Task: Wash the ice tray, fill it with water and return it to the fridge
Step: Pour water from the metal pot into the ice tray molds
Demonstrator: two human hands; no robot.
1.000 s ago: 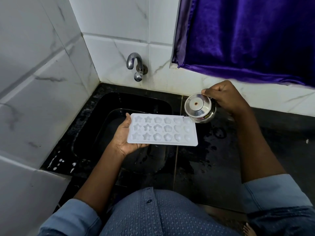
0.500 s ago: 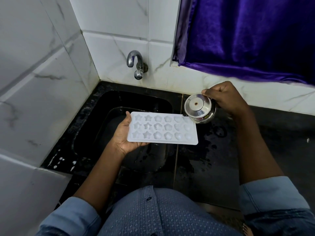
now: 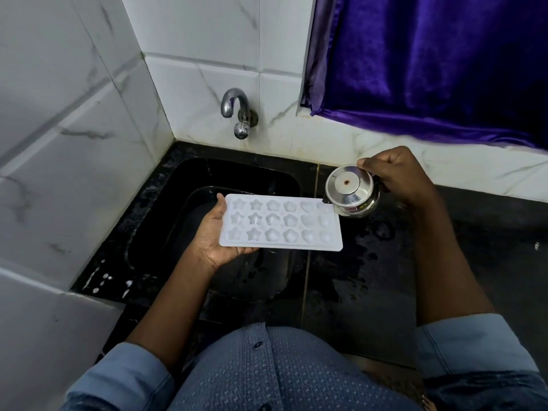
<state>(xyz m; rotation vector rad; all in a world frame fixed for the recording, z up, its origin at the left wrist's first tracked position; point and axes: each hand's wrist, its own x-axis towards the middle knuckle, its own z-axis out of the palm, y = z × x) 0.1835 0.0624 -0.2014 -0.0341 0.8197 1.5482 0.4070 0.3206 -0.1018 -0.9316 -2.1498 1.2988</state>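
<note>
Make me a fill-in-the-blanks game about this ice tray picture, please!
1. The left hand holds the white ice tray above the black ____.
2. The steel pot is tipped over the tray's ____ end.
3. The tray's moulds sit in ____ rows.
4. The curtain by the wall is coloured ____.

Missing words: sink, right, three, purple.

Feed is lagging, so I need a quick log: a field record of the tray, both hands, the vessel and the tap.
ice tray: white, held level, partly over the black sink
left hand: holds the tray's left end, palm beneath
right hand: grips the steel vessel
vessel: tilted, lip at the tray's far right corner
tap: no water seen running
</note>
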